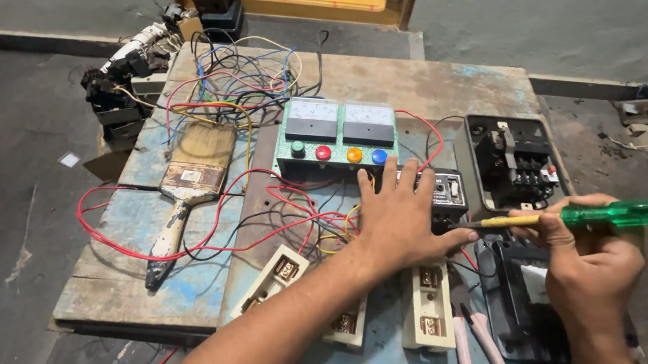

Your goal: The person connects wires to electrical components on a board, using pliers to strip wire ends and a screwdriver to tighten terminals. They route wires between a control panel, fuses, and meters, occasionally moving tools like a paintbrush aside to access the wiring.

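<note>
Two white rectangular meter faces (342,114) sit side by side atop the green panel (335,152), mid-table.

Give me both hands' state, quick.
Left hand: open, flat on the black device.
Right hand: closed on the green-handled screwdriver.
</note>
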